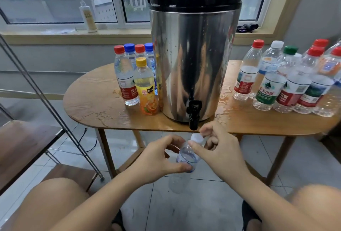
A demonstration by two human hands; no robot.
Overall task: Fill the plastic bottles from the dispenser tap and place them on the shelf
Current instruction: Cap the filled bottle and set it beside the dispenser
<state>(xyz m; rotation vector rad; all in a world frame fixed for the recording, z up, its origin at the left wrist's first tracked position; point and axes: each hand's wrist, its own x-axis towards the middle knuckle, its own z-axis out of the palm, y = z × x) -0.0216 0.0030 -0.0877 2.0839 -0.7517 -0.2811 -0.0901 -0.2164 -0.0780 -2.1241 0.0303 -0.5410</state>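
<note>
Hands meet on a clear plastic bottle point(185, 157), held tilted just below the black tap point(193, 114) of the steel dispenser point(195, 55). The left hand point(158, 158) grips its body and the right hand point(219, 149) pinches its white cap point(197, 137). Its contents cannot be made out. Capped bottles point(287, 87) flank the dispenser on the wet wooden surface point(96, 99), and a yellow-capped bottle point(147, 90) holds orange drink.

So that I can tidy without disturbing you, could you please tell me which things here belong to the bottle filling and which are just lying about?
In the job: clear bottle in the left hand, its white cap pinched by the right hand, dispenser, tap, capped bottles on the table, shelf.
Lying about: pump bottle and dark bundle, both on the windowsill.
</note>
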